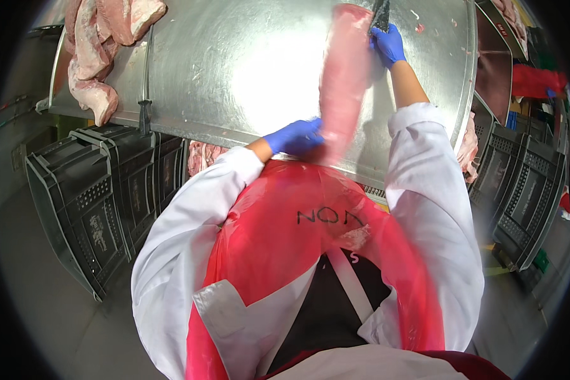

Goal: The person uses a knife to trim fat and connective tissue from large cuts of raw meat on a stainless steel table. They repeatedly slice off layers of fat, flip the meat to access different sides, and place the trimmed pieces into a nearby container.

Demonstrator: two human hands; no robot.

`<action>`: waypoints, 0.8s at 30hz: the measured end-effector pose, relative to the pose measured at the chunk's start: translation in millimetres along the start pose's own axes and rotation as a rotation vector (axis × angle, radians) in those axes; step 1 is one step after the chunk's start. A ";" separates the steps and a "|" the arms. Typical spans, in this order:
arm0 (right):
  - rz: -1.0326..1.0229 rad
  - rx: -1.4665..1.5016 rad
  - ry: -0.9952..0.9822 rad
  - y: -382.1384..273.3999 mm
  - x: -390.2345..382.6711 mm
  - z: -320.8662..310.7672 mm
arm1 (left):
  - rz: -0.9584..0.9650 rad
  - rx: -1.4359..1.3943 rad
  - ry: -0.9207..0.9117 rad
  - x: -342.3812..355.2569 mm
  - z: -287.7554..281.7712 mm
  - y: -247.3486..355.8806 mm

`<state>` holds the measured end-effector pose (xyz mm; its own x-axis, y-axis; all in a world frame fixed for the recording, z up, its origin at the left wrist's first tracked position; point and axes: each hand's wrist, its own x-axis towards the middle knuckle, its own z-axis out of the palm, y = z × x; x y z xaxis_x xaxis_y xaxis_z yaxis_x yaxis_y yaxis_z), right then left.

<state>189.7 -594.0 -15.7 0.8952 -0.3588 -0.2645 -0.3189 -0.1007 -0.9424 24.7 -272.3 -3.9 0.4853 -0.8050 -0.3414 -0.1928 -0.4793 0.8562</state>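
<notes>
We have a long pink slab of raw meat (343, 82) lying lengthwise on the steel counter (234, 69). Our left hand (296, 137), blue-gloved, is closed on its near end; our right hand (387, 43) grips a dark knife (380, 14) at the far end. We judge the slab soft, floppy, slick and fairly heavy, best held at the ends or supported underneath. The counter's near edge sits just below our left hand; open steel lies leftward, up to the piled meat cuts (101, 44). Grey crates (95, 202) flank us.
</notes>
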 end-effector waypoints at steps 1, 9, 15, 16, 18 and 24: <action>0.044 -0.076 -0.033 -1.1 -1.2 -4.2 | 0.082 0.155 -0.211 14.1 -10.1 31.5; -0.030 -0.588 -0.045 -21.1 -56.3 22.3 | -0.146 0.230 0.796 152.1 -148.5 -25.5; -0.093 -0.738 -0.093 -27.7 -66.7 29.5 | -0.060 0.423 0.579 157.9 -163.0 -34.8; -0.141 -0.773 -0.112 -31.8 -66.5 31.6 | -0.023 0.456 0.620 154.8 -158.5 -35.3; -0.079 -0.752 -0.201 -57.3 -69.5 47.1 | 0.000 0.458 0.704 148.8 -153.3 -35.2; -0.100 -0.723 -0.473 -60.2 -63.8 28.4 | -0.012 0.300 0.894 148.7 -131.5 -33.3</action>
<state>160.7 -538.8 52.1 0.9139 0.0906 -0.3957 -0.2076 -0.7333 -0.6475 215.5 -330.0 -32.2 0.9390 -0.2924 0.1810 -0.3347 -0.6561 0.6764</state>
